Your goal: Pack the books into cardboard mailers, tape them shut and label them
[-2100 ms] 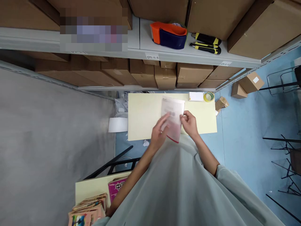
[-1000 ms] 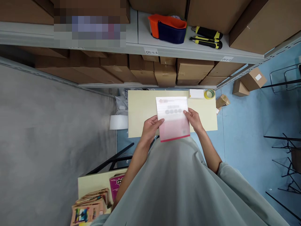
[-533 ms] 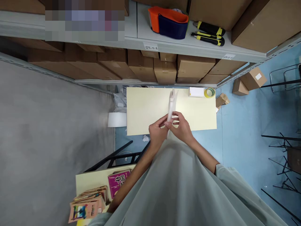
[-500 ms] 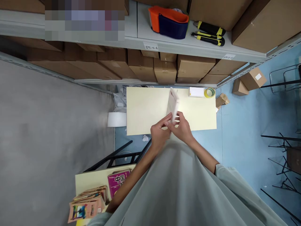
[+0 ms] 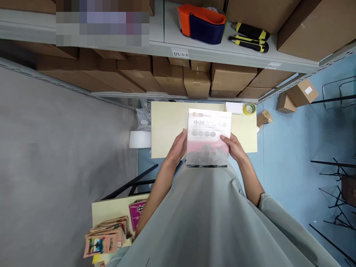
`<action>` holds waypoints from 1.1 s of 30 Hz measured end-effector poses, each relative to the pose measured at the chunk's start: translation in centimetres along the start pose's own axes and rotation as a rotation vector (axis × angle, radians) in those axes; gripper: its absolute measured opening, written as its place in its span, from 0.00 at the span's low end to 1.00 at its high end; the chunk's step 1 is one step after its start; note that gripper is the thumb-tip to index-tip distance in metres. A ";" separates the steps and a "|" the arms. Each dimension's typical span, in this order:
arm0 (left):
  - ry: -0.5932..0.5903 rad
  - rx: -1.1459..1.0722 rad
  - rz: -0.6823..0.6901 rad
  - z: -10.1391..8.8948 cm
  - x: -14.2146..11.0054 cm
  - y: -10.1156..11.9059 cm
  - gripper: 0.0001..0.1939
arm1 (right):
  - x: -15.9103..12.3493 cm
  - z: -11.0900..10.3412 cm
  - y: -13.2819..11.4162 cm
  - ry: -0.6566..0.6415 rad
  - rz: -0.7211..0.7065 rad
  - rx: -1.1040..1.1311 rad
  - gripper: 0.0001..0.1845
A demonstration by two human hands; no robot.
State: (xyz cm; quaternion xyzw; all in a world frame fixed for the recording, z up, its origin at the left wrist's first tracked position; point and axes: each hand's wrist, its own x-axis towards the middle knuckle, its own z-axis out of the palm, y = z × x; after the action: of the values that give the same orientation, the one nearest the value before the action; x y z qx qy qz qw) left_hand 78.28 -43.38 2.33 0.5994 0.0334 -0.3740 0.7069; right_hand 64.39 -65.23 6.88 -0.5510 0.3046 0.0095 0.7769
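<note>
A thin book point(image 5: 209, 138) with a pale, translucent-looking white and pink face hangs in front of my body. Faint mirrored print shows on it, and a dark strip runs along its lower edge. My right hand point(image 5: 235, 146) grips its right edge, thumb on the face and the other fingers mostly hidden behind. Along the left edge, my left hand point(image 5: 177, 145) is pressed against the book's side, its far fingers partly hidden. Beyond the book lies a cream table point(image 5: 169, 129).
A white box point(image 5: 234, 108) and a yellow tape roll point(image 5: 249, 108) rest on the table's far right. Shelves above carry cardboard boxes point(image 5: 197, 83) and utility knives point(image 5: 249, 42). Stacked books point(image 5: 108, 233) lie on a side table at lower left. Small boxes point(image 5: 302, 92) are at right.
The book has turned from edge-on, pinched by both hands at its lower end, to facing me. My hands have moved apart to its two sides.
</note>
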 end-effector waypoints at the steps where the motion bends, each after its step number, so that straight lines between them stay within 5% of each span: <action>1: -0.059 -0.060 -0.054 0.1 0.0 0.0 0.41 | 0.1 -0.3 0.0 0.003 0.003 -0.002 0.34; 4: -0.054 -0.096 -0.104 0.7 -0.3 -0.1 0.36 | 0.6 -1.0 0.2 0.041 -0.010 -0.054 0.36; 10: 0.166 0.067 0.015 0.7 0.3 -0.8 0.32 | 1.1 -1.6 1.0 0.064 -0.021 -0.183 0.34; 15: 0.327 0.305 0.147 -1.5 0.4 -1.3 0.26 | 1.8 -0.5 1.8 0.044 -0.019 -0.244 0.36; 20: 0.333 0.377 0.263 -4.0 -0.3 -1.3 0.25 | 3.5 2.3 2.8 -0.005 0.000 -0.258 0.35; 28: 0.232 0.129 -0.035 -9.1 0.6 -3.4 0.39 | 6.5 7.2 4.7 -0.135 0.093 -0.206 0.36; 33: 0.254 0.240 -0.140 -14.1 2.4 -4.3 0.24 | 9.1 10.1 7.0 -0.166 0.159 -0.198 0.34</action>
State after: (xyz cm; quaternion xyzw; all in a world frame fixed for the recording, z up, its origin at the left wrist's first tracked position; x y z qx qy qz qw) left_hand 83.19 -32.30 -6.37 0.7182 0.1190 -0.3449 0.5925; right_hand 74.00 -56.74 -1.35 -0.5965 0.2796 0.1466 0.7380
